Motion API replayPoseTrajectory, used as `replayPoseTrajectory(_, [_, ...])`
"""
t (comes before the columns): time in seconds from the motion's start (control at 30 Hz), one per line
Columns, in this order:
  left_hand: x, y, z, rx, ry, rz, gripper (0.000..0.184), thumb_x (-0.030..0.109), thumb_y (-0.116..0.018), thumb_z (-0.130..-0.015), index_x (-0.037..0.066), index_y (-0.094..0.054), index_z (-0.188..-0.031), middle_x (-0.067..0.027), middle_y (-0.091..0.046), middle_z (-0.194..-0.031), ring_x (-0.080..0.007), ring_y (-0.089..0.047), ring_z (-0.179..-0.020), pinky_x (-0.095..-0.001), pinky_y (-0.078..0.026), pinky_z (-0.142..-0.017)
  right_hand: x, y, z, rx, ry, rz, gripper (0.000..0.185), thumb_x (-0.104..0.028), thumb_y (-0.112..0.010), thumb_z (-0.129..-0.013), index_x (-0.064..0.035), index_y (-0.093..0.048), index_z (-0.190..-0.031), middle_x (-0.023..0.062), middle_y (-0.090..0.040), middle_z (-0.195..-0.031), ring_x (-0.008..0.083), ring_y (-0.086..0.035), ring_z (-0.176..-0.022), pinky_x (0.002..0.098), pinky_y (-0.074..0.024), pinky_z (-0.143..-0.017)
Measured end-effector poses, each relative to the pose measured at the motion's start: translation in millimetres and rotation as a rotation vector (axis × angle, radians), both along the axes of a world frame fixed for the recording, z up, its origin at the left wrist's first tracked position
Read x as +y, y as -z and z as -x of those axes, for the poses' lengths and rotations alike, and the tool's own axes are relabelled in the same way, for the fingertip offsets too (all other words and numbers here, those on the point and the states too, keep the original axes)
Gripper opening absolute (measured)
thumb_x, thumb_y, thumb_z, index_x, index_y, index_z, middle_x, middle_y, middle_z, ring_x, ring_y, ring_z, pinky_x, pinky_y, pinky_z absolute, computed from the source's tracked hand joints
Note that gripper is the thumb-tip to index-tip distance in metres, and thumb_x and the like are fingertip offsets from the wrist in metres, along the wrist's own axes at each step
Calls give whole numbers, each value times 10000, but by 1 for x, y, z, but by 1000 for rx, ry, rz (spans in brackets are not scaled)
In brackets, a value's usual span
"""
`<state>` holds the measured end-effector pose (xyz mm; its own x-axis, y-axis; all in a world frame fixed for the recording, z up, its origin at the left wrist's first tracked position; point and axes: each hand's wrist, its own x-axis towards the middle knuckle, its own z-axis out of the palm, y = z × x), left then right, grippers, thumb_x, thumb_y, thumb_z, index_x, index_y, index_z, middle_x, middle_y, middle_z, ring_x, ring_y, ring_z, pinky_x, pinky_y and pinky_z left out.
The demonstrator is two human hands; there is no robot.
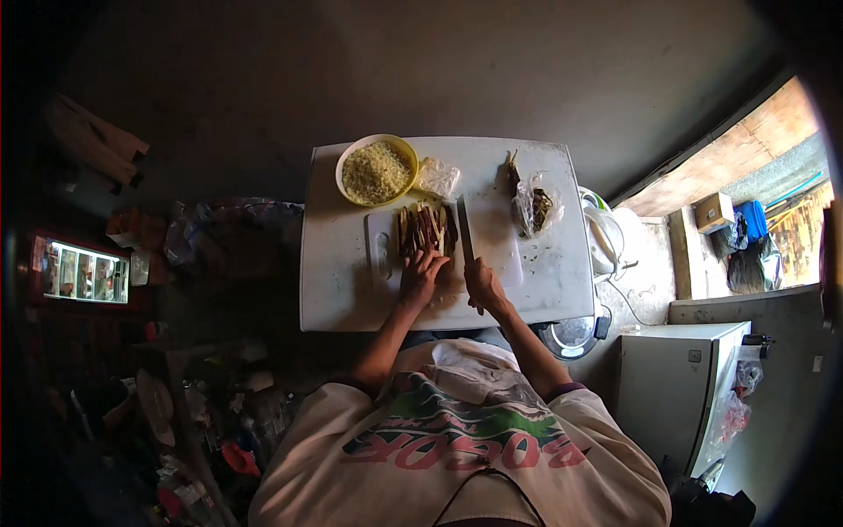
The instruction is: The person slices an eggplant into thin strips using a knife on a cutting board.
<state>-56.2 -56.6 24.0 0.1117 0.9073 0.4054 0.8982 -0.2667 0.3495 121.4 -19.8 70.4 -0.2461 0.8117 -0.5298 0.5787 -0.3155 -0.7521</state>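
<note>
On a white cutting board (502, 250) lies a bundle of long, thin, dark purple and pale vegetable strips (425, 227). My left hand (424, 269) rests on the near end of the bundle, fingers spread over it. To its right, my right hand (482, 285) is wrapped round the handle of a large knife (466, 230). The blade points away from me, just right of the strips, with a small gap between. A yellow bowl (414, 167) of pale chopped pieces stands behind the board at the left, beside a clear plastic bag (437, 177) with white contents.
On the right of the white table (562, 290) lie an open plastic bag (537, 206) with dark pieces and a dark slender vegetable (513, 173). A rice cooker (572, 335) and a white refrigerator (665, 386) stand to the right. Cluttered shelves fill the lower left.
</note>
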Motion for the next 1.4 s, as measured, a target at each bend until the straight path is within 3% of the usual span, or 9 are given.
replayPoseTrajectory(0.17, [4,0,-11,-81,-22,24,330,173,-740,-712,155,-652,-1029,28,-555,-1020,-198,-518,-991,-419,-397,-823,-15,1,-9,7,51,85,283,-269,-411,-975,13,-395,-971,181,-559,-605,289,-599,-426,402,-482,-354])
replayPoseTrajectory(0.23, [9,3,-8,-62,-56,4,408,181,-790,-661,168,-642,-1040,18,-559,-1035,-213,-529,-985,-423,-368,-837,-18,7,-2,-23,3,-11,290,-279,-414,-976,10,-395,-971,176,-553,-578,286,-590,-419,407,-474,-351])
replayPoseTrajectory(0.37, [17,7,-4,-15,-70,-54,423,159,-794,-642,170,-639,-1035,20,-555,-1028,-213,-523,-997,-423,-360,-824,-16,10,13,-60,-95,-75,301,-284,-405,-984,16,-398,-963,165,-544,-552,276,-585,-418,401,-462,-345])
replayPoseTrajectory(0.77, [12,-9,-5,-106,-127,-35,379,266,-810,-666,123,-651,-979,2,-541,-996,-223,-514,-990,-456,-388,-819,-13,6,-23,-42,0,-75,312,-302,-448,-983,-1,-418,-908,114,-520,-584,219,-566,-424,376,-454,-357])
replayPoseTrajectory(0.9, [10,-13,-12,-75,-155,25,357,267,-795,-692,114,-658,-983,-7,-532,-1024,-233,-509,-1003,-474,-393,-826,-14,22,-50,-23,1,-26,325,-342,-496,-978,-35,-408,-925,59,-463,-575,189,-516,-402,358,-430,-348])
replayPoseTrajectory(1.1, [26,-9,-31,-43,-231,57,315,249,-752,-752,118,-661,-1023,-28,-504,-1109,-265,-498,-1043,-502,-389,-865,-11,22,-78,23,-48,48,295,-323,-485,-987,-45,-408,-929,48,-462,-578,175,-509,-409,352,-425,-355])
replayPoseTrajectory(1.17, [35,6,-33,-181,-235,86,294,142,-788,-706,92,-667,-969,-69,-496,-1108,-285,-484,-1069,-546,-357,-905,-7,22,-85,54,-61,38,290,-320,-485,-988,-46,-410,-928,48,-463,-579,174,-510,-414,351,-423,-357])
replayPoseTrajectory(1.27, [44,32,-36,-113,-264,-54,216,194,-748,-749,130,-647,-929,-53,-486,-1192,-287,-484,-1066,-500,-384,-869,-3,19,-94,88,-58,73,292,-327,-486,-986,-47,-416,-936,52,-469,-582,176,-514,-421,351,-419,-360])
replayPoseTrajectory(1.4, [38,20,-44,-49,-299,59,178,171,-748,-744,122,-615,-852,-60,-480,-1206,-308,-476,-1062,-493,-382,-873,1,24,-110,167,-61,160,309,-352,-477,-986,-49,-425,-954,57,-474,-585,181,-514,-420,350,-420,-364])
